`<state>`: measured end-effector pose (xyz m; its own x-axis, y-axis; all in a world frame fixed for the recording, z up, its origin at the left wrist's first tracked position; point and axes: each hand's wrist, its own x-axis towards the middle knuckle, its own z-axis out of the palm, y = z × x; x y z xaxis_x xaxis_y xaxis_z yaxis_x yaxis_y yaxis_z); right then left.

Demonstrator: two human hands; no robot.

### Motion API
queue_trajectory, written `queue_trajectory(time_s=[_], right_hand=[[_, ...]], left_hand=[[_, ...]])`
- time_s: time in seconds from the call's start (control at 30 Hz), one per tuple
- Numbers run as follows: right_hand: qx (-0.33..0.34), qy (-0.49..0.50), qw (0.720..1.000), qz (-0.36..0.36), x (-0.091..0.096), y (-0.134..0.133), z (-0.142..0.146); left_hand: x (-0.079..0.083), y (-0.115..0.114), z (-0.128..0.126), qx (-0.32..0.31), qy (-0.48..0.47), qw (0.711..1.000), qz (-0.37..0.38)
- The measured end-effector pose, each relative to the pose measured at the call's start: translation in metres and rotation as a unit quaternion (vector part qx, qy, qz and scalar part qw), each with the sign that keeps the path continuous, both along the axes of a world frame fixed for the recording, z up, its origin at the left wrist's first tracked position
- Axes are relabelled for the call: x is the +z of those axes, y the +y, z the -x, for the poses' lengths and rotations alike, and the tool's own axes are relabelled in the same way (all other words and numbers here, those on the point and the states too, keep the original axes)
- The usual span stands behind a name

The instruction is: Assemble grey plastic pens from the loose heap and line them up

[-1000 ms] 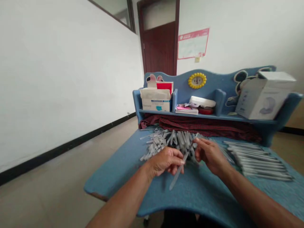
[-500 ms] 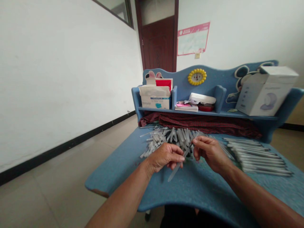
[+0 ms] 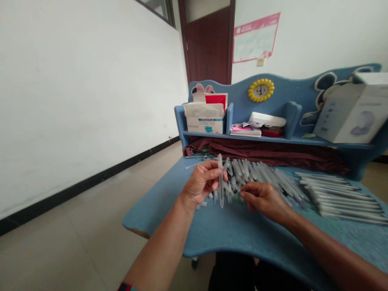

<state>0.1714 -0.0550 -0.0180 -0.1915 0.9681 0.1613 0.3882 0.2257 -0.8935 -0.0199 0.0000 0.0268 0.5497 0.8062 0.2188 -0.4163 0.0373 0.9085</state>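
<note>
My left hand (image 3: 201, 182) pinches a thin grey plastic stick (image 3: 221, 182) and holds it upright above the blue desk (image 3: 230, 230). Just to its right, my right hand (image 3: 263, 198) lies low with its fingertips closed at the near edge of a loose pile of grey sticks (image 3: 257, 173). Whether those fingers hold a piece I cannot make out. The pile spreads across the middle of the desk.
A row of sorted grey sticks (image 3: 339, 198) lies at the right. A red checked cloth (image 3: 273, 151) lies under the blue shelf (image 3: 273, 139), which carries a box of papers (image 3: 204, 119), a stack of booklets (image 3: 245, 130) and a white carton (image 3: 351, 115). Floor drops off left.
My left hand has lifted the stick from a slant to upright, alone. My right hand let go of it and dropped to the pile's edge. The view shifted right.
</note>
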Motion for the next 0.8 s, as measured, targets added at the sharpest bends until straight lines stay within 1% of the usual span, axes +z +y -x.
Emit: queue_trajectory(time_s=[0.1, 0.2, 0.3, 0.53, 0.67, 0.8], right_hand=[[0.038, -0.099, 0.994, -0.033, -0.005, -0.005, 0.009], [0.051, -0.152, 0.986, -0.051, -0.006, -0.009, 0.014], [0.044, -0.168, 0.984, -0.051, -0.008, -0.009, 0.015], [0.04, -0.162, 0.985, -0.045, -0.008, -0.01, 0.018], [0.046, -0.177, 0.982, -0.042, -0.005, -0.01, 0.019], [0.047, -0.225, 0.972, -0.055, 0.003, -0.003, 0.016]], left_hand=[[0.001, 0.003, 0.002, 0.033, -0.028, 0.999, 0.007], [0.001, 0.005, 0.003, 0.06, -0.041, 0.997, 0.012], [0.002, 0.006, 0.004, 0.076, -0.052, 0.996, 0.011], [0.004, 0.005, 0.008, 0.093, -0.063, 0.994, 0.013], [0.004, 0.006, 0.009, 0.1, -0.057, 0.993, 0.014], [0.003, 0.007, 0.01, 0.09, -0.06, 0.994, 0.001]])
